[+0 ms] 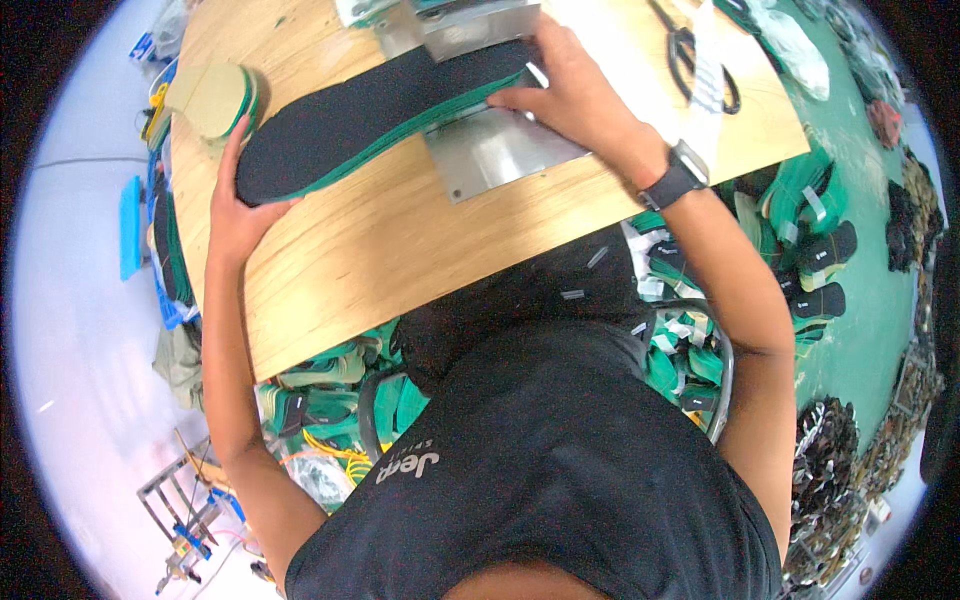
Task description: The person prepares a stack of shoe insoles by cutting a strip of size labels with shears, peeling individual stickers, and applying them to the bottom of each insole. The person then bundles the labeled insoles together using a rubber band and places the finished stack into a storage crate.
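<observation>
A long stack of shoe insoles (350, 128), black on top with green layered edges, lies slantwise on the wooden table. My left hand (243, 215) cups its rounded left end, the thumb along the near edge and a finger reaching round the far side. At the other end, my right hand (585, 98) grips the stack, its thumb on the near edge and its fingers partly hidden behind. That end sits at a metal fixture: an upright metal block (482, 28) stands behind it, and a flat shiny metal plate (490, 158) extends in front.
Beige insoles with green edges (212, 98) rest at the table's left. Black-handled scissors (690, 70) and a clear plastic strip (708, 60) lie at the right. Bundles of green insoles (800, 195) cover the floor beside the wooden table (350, 270), and more sit beneath it.
</observation>
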`<state>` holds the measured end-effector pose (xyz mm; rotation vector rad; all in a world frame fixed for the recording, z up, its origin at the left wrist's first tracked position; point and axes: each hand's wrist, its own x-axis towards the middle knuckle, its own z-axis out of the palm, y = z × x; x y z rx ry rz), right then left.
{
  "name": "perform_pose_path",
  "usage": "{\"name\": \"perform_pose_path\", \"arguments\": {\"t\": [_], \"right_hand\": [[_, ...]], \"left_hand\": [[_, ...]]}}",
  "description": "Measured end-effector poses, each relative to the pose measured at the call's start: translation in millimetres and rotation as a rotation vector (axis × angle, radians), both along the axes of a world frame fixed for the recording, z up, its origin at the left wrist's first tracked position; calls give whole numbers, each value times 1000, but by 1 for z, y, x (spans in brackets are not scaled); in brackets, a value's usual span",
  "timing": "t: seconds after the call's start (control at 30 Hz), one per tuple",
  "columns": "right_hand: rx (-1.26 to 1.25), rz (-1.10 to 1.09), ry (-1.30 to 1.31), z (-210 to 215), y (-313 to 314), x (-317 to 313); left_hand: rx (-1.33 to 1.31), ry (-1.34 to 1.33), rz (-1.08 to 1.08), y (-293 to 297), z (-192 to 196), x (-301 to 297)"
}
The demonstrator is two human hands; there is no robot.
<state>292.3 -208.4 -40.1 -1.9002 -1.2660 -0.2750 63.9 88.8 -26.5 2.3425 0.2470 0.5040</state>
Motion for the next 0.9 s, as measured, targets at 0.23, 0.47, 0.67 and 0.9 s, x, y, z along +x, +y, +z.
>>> {"name": "perform_pose_path", "arguments": {"t": [0.23,0.47,0.67,0.9], "right_hand": [[-14,-57,-11,14,-35,6],[-144,-808,-126,30,-126,177],[-357,-851,-232,11,-136,231],[-204,-202,-507,93,-123,23]], "left_hand": [[-251,-42,-64,-8,-2,-26],[-177,-216,298,-23,11,-79],[-306,-242,52,-145,23,-4],[-1024,-20,-364,-244,19,81]]}}
